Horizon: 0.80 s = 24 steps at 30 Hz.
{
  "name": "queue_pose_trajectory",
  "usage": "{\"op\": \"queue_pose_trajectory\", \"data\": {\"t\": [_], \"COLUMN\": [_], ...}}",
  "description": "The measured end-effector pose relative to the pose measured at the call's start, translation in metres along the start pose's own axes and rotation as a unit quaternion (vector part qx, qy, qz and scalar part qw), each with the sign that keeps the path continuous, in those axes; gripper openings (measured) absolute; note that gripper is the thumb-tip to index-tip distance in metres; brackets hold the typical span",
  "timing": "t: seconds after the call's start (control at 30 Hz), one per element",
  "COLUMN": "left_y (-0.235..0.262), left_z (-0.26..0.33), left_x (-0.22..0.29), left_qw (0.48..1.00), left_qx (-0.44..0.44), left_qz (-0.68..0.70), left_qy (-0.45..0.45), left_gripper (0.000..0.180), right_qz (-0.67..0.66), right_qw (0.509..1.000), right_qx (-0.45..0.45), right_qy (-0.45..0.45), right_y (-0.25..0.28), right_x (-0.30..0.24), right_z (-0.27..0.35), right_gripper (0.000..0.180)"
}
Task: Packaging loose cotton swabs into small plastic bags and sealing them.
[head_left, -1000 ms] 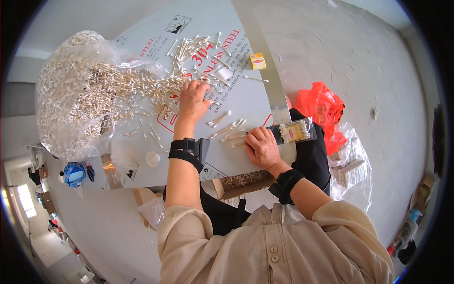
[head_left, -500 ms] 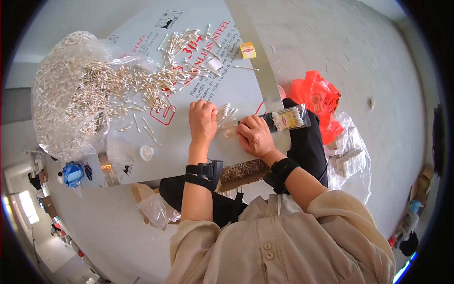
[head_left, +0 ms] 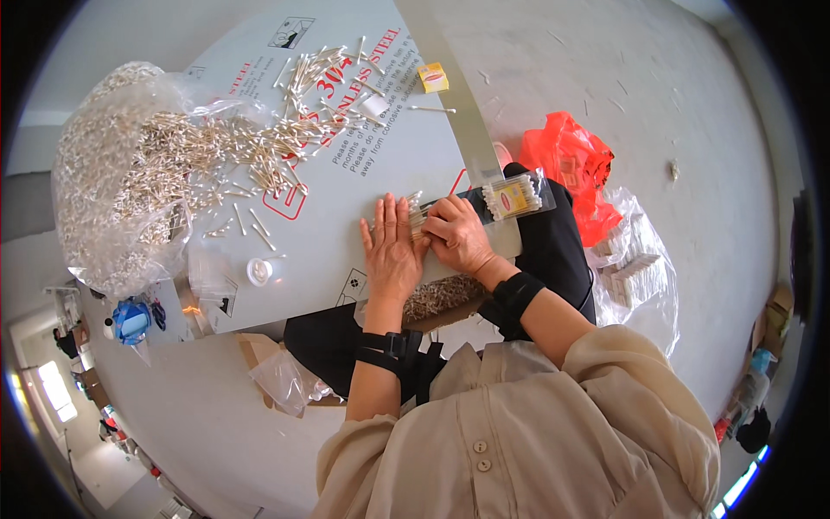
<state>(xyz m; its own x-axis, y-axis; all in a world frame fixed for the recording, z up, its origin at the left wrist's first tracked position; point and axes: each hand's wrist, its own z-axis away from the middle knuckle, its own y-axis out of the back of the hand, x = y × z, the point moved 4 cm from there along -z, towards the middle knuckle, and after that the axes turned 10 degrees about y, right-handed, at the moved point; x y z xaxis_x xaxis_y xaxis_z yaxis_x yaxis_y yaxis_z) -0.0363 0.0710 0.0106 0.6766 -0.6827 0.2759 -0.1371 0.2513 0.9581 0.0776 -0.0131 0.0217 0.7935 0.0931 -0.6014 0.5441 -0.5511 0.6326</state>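
Hundreds of cotton swabs (head_left: 173, 156) spilling from bag across table (head_left: 346, 242). Left hand (head_left: 391, 251) flat, fingers spread; right hand (head_left: 458, 235) curled, both pressing small swab bundle (head_left: 417, 216) between them, long axis crosswise, filled packet (head_left: 517, 195) just right.

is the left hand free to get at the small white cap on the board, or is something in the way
Probably yes. The left hand lies flat on the board, and the white cap sits to its left with only bare board between them.

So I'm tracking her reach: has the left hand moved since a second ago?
Yes. The left hand has pulled back from the scattered cotton swabs toward the board's near edge, beside the right hand.
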Motion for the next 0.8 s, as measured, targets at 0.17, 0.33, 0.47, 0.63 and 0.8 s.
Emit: {"op": "queue_pose_trajectory", "data": {"t": [0.17,0.33,0.47,0.63,0.8], "left_y": [0.004,0.006,0.003,0.007,0.005], "left_z": [-0.011,-0.024,-0.017,-0.016,-0.028], "left_x": [0.004,0.001,0.005,-0.009,-0.006], "left_qw": [0.999,0.998,0.998,0.942,0.864], "left_qx": [0.028,0.034,0.018,0.178,0.185], "left_qz": [-0.030,-0.042,-0.003,0.283,0.461], "left_qy": [-0.012,-0.032,-0.052,0.019,0.083], "left_gripper": [0.073,0.079,0.075,0.067,0.066], "right_qz": [-0.011,-0.120,-0.213,-0.243,-0.310], "right_qw": [0.999,0.976,0.943,0.934,0.910], "right_qx": [0.030,0.123,0.172,0.209,0.214], "right_qy": [0.002,-0.132,-0.187,-0.160,-0.176], "right_y": [-0.001,0.005,0.005,-0.006,-0.014], "right_x": [-0.001,0.008,0.012,0.023,0.029], "right_z": [0.005,0.008,0.005,-0.006,-0.021], "right_gripper": [0.012,0.027,0.033,0.035,0.036]}}
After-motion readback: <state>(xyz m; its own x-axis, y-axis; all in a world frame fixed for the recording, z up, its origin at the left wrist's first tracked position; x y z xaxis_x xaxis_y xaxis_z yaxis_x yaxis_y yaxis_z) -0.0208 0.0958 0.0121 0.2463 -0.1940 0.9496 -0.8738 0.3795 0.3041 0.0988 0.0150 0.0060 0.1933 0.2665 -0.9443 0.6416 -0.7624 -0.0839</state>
